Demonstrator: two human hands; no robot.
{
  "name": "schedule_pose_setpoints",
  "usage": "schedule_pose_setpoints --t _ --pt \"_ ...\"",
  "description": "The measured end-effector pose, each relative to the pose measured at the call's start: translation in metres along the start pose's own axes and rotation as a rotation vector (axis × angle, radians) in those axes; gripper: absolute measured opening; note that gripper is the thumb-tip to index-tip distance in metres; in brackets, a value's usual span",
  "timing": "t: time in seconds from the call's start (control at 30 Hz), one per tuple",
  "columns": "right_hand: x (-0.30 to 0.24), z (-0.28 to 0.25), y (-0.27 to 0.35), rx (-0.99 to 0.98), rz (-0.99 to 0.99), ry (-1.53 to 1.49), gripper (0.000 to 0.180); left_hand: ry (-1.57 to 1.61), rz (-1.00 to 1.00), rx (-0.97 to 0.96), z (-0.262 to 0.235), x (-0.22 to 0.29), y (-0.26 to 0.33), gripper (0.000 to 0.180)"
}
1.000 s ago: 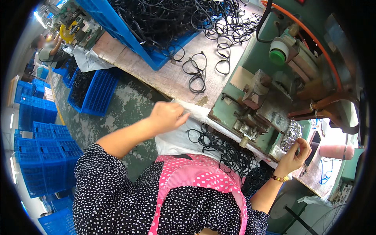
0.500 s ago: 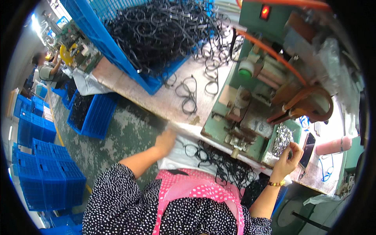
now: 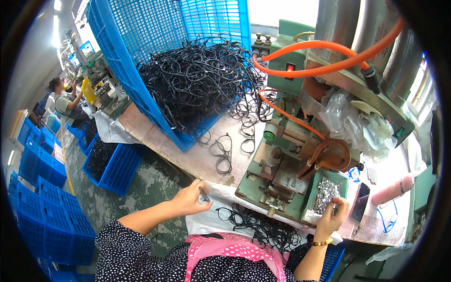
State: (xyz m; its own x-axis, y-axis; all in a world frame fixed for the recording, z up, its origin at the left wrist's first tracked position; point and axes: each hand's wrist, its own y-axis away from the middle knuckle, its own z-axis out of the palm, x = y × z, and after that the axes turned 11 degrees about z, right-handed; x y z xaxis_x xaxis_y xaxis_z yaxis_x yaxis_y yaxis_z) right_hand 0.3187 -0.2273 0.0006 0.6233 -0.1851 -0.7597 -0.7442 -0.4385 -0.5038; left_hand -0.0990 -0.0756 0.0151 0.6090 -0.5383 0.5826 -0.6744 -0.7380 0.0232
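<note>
My left hand (image 3: 189, 199) is closed in front of the bench edge. A small grey-black piece (image 3: 204, 195) shows between its fingers; most of it is hidden, so its kind is unclear. My right hand (image 3: 334, 215) is curled, thumb and fingertips together, at the near end of a green tray (image 3: 346, 183) of small shiny metal parts (image 3: 326, 195). Whatever those fingertips hold is too small to make out. Between my hands, several black eyeglass frames (image 3: 263, 225) lie on white cloth over my lap. Just beyond stands a green bench machine (image 3: 244, 188).
A tilted blue crate (image 3: 141, 89) holds a heap of black frames (image 3: 202, 80), with some loose on the bench (image 3: 155, 141). Orange hoses (image 3: 324, 45) arch over the machine. A phone (image 3: 360, 202) and a pink bottle (image 3: 393, 189) lie right. A person (image 3: 68, 101) works far left.
My view has tilted up, showing more of the crate and machine. My left hand now shows a grey-black piece in its fingers. My right hand stays by the metal parts.
</note>
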Motion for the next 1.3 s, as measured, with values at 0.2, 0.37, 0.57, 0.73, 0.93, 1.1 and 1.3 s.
schedule_pose_setpoints --t 0.2,0.37,0.57,0.73,0.93,1.1,1.3 --pt "-0.043 0.003 0.001 -0.107 0.237 -0.424 0.014 0.575 0.343 0.390 -0.035 0.075 -0.035 0.038" --pt "-0.104 0.017 0.002 -0.288 0.145 -0.589 0.021 0.627 0.577 0.425 -0.054 0.131 -0.062 0.035" --pt "-0.139 0.040 0.001 -0.418 0.232 -0.778 0.036 0.879 0.628 0.613 -0.061 0.165 -0.109 0.020" --pt "-0.144 0.042 0.003 -0.489 0.358 -0.884 0.046 0.863 0.729 0.656 -0.061 0.164 -0.121 0.021" --pt "-0.143 0.044 -0.001 -0.499 0.315 -0.911 0.047 0.819 0.704 0.613 -0.048 0.170 -0.103 0.018" --pt "-0.128 0.031 -0.003 -0.492 0.271 -0.863 0.042 0.533 0.733 0.348 -0.028 0.184 -0.099 0.012" --pt "-0.112 0.014 -0.008 -0.375 0.291 -0.828 0.033 0.453 0.783 0.373 -0.013 0.188 -0.122 0.014"
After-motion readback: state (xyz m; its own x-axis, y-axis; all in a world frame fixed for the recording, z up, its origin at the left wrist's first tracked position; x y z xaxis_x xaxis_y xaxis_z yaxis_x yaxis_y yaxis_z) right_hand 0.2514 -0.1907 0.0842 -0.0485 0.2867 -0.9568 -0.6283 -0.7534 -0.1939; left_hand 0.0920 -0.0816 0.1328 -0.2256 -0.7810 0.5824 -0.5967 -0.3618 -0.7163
